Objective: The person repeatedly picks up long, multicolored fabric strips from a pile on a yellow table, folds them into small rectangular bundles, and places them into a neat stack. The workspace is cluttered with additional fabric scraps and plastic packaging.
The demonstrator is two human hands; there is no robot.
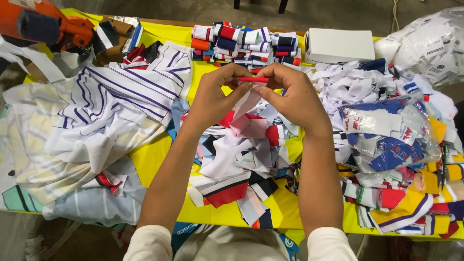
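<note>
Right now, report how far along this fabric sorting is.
Looks done: a row of folded strips sits bundled at the table's far edge. In hand: the left hand and right hand pinch one red-edged white strip between them. Left: a loose heap of mixed scraps lies below the hands, and more pieces are piled at right.

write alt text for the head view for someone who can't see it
Left hand and right hand together pinch a narrow white knit fabric strip with a red edge above a yellow table heaped with mixed fabric scraps. A white striped purple-lined garment lies left, a white cardboard box sits behind.
</note>
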